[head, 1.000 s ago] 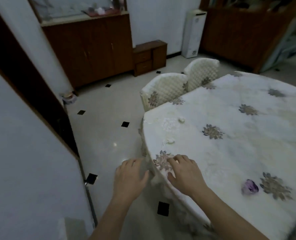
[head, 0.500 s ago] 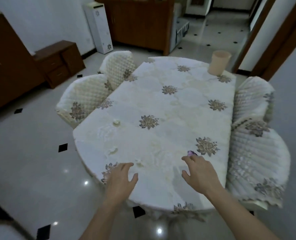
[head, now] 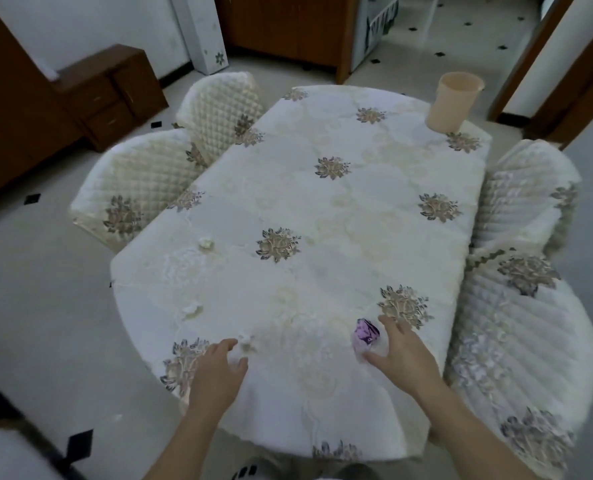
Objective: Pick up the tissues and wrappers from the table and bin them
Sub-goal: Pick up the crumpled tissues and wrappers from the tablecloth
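1. Fingers (head: pixel 390 322) of the right hand (head: pixel 400 351) are spread and released. Forefinger and thumb bracket the purple wrapper (head: pixel 366 332) at the near right of the worktop (head: pixel 323 271), and nothing is pinched yet. The forearm reaches in low from the near edge, palm down.
2. Open too is the left hand (head: pixel 219 368), palm down and holding nothing. Its fingertips (head: pixel 231 342) are just beside the nearest tissue (head: pixel 246 342), a small crumpled wad near the left corner.
3. The wrapper looks thin, crinkly and nearly weightless (probably slick as well). A pinch across its bunched middle should hold better than a grab at a loose end. The tissue wads look soft and will crush, so a light pluck from above ought to do.
4. Farther along the left side lie a second tissue (head: pixel 192 310) and, beyond it, a third tissue (head: pixel 206 243), well apart from each other.
5. At the far right corner stands the bin (head: pixel 452 105), a peach tub upright on the worktop. It is well apart from every scrap, so each pickup likely means a long reach (or a walk round the chairs (head: pixel 139 199)).
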Motion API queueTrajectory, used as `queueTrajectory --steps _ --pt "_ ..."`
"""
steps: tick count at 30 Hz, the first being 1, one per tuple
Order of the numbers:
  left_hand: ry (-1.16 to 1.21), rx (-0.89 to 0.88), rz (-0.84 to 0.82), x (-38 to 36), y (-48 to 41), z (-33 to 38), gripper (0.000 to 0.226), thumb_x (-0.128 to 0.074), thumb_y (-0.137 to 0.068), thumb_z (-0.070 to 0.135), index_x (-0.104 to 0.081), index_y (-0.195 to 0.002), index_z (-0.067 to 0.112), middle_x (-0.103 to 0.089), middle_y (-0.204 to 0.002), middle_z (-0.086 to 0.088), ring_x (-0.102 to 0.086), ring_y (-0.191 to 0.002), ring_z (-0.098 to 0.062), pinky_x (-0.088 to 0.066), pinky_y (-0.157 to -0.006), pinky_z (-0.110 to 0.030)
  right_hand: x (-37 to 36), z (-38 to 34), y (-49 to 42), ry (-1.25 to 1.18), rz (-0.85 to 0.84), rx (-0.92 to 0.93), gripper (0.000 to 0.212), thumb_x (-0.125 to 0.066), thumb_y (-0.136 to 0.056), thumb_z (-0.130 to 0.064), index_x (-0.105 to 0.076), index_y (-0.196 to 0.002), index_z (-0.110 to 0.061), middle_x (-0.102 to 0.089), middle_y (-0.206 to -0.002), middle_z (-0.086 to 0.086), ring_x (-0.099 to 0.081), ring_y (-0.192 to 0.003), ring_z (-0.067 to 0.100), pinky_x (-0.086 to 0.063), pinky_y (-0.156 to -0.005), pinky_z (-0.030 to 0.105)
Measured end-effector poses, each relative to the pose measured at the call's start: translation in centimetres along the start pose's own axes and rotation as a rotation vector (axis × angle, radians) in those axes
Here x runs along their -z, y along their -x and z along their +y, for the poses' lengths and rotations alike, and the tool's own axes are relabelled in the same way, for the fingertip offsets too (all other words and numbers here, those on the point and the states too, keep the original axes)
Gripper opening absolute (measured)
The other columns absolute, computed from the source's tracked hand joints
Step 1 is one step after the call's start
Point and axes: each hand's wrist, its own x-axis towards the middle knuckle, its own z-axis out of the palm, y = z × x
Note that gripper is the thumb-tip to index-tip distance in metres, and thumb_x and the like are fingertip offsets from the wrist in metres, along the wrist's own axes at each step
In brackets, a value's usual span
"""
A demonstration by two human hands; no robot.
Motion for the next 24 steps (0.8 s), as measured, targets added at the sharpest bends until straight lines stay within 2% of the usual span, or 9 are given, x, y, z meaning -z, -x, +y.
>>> queueTrajectory --steps 4,6,9,13,18,21,24 --pt "0.000 0.019 -0.030 -1.0 -1.7 0.0 0.042 -0.065 -0.089 0.026 -0.055 -0.129 0.021 -0.053 -0.129 -0.005 -0.060 -0.100 -0.024 -0.046 -0.075 -0.032 -0.9 -0.7 -2.6 -0.035 -0.056 -0.057 0.096 -0.076 -0.072 -0.056 -0.027 -0.149 -0.026 -0.034 -0.147 0.008 -0.045 -0.130 0.030 -0.051 -0.089 0.042" --pt "-0.006 0.029 -0.061 -1.3 -2.9 -0.3 0.044 -0.066 -0.088 0.026 -0.053 -0.130 0.020 -0.051 -0.130 -0.006 -0.059 -0.101 -0.025 -0.046 -0.077 -0.032 -1.5 -1.0 -3.8 0.008 -0.068 -0.062 0.097 -0.079 -0.069 -0.054 -0.028 -0.148 -0.026 -0.032 -0.148 0.008 -0.042 -0.132 0.030 -0.050 -0.089 0.042" --pt "-0.054 -0.019 -0.075 -1.6 -3.8 -0.3 0.050 -0.067 -0.087 0.031 -0.051 -0.133 0.021 -0.051 -0.129 -0.005 -0.058 -0.102 -0.024 -0.048 -0.078 -0.033 -2.0 -0.7 -4.5 0.064 -0.084 -0.081 0.097 -0.080 -0.064 -0.055 -0.033 -0.145 -0.028 -0.039 -0.140 0.006 -0.045 -0.127 0.029 -0.050 -0.088 0.040" --pt "-0.073 -0.109 -0.088 -1.6 -5.5 -0.4 0.051 -0.068 -0.086 0.028 -0.053 -0.134 0.024 -0.053 -0.122 -0.001 -0.056 -0.100 -0.021 -0.049 -0.075 -0.031 -3.0 -0.6 -5.5 0.095 -0.071 -0.056 0.078 -0.075 -0.063 -0.059 -0.049 -0.130 -0.030 -0.053 -0.125 0.001 -0.051 -0.113 0.026 -0.050 -0.083 0.038" --pt "-0.095 -0.257 -0.066 -2.3 -6.7 -1.7 0.030 -0.073 -0.083 0.019 -0.069 -0.113 0.019 -0.062 -0.098 0.002 -0.056 -0.087 -0.021 -0.048 -0.068 -0.031 -3.8 0.0 -5.8 0.122 0.046 -0.012 0.048 -0.068 -0.071 -0.056 -0.062 -0.109 -0.027 -0.063 -0.102 -0.001 -0.057 -0.093 0.028 -0.048 -0.070 0.036" --pt "-0.101 -0.288 -0.040 -2.4 -7.0 -2.3 0.016 -0.074 -0.083 0.018 -0.072 -0.099 0.016 -0.064 -0.089 0.002 -0.057 -0.083 -0.023 -0.047 -0.066 -0.033 -4.0 -0.2 -5.8 0.075 0.125 -0.007 0.030 -0.071 -0.075 -0.046 -0.066 -0.097 -0.026 -0.064 -0.088 0.000 -0.059 -0.084 0.027 -0.046 -0.064 0.034" --pt "-0.097 -0.288 -0.044 -2.4 -7.1 -2.4 0.011 -0.075 -0.083 0.020 -0.072 -0.095 0.018 -0.064 -0.085 0.005 -0.056 -0.080 -0.021 -0.047 -0.064 -0.034 -4.3 -0.2 -5.9 -0.008 0.141 -0.043 0.020 -0.057 -0.080 -0.049 -0.062 -0.084 -0.030 -0.063 -0.077 -0.007 -0.059 -0.076 0.023 -0.048 -0.062 0.035"
